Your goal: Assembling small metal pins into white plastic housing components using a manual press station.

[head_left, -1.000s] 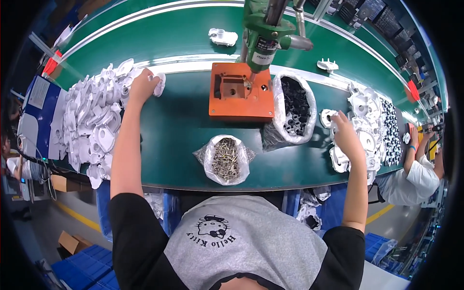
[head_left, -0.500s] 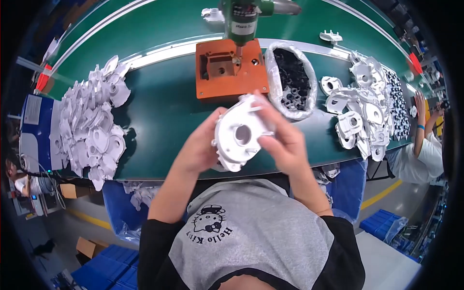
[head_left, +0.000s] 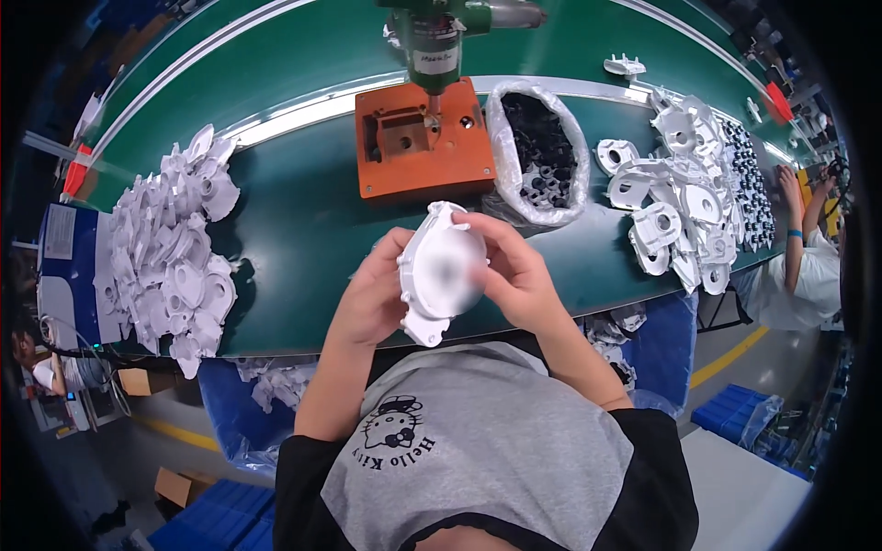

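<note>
In front of my chest, both hands hold a white moulded plastic housing [head_left: 427,298] tilted over the near part of the bench. Around its left edge my left hand [head_left: 369,292] is closed. My right hand [head_left: 516,275] grips the right side, fingers at the upper rim and thumb near the centre, where the part is blurred. Just beyond the hands sits an orange fixture block [head_left: 423,174] with a recessed pocket. Above it hangs a green press head [head_left: 432,46], its rod reaching down to the block.
A pile of white plastic parts [head_left: 175,248] lies left, another pile [head_left: 698,202] right, beside rows of small dark pieces [head_left: 749,193]. A plastic-lined container [head_left: 579,174] holds black pieces. Blue bins [head_left: 666,358] stand under the bench edge. Another person [head_left: 795,285] works at far right.
The housing has turned in my hands, showing a smooth rounded face instead of the side with a central hole. The view has shifted slightly, moving the block and container leftward.
</note>
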The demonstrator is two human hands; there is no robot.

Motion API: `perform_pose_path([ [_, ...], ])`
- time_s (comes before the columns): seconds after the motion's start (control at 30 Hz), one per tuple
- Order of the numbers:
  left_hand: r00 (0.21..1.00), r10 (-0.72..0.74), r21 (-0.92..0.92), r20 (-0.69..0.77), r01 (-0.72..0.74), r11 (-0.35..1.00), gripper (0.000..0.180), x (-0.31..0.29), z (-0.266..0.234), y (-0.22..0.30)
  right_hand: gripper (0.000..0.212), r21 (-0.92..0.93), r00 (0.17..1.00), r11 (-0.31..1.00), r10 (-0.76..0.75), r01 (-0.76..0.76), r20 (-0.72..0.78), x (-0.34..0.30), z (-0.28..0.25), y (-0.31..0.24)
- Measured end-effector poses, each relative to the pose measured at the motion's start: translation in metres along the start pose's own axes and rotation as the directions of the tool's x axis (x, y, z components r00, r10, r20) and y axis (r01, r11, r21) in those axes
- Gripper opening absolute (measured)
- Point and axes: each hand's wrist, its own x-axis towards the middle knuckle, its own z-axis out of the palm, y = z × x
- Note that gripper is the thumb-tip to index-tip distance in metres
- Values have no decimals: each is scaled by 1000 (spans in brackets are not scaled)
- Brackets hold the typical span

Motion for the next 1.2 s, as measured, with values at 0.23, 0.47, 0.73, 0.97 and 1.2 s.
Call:
perform_pose_path([
  [0.23, 999, 11, 157, 33, -16, 988, 35, -5, -17, -1, 69, 193, 999, 981, 28, -23, -25, 0, 3, 9],
  [0.47, 934, 356, 207, 6, -350, 914, 56, 0, 4, -9, 61, 370, 970, 917, 210, -152, -121, 5, 9, 14],
  [0.73, 939, 326, 7, -107, -328, 945, 41, 5, 22, -18, 52, 425, 964, 893, 225, -147, -139, -2, 7, 25],
  [0.97, 916, 396, 614, 62, -348, 709, 48, 0, 10, -23, 34, 289, 931, 909, 346, -302, -115, -2, -2, 22],
  [1.2, 804, 577, 854, 144, -395, 337, 26, 18, -5, 13, 48, -230, 948, 957, 102, -177, -303, 6, -25, 17],
])
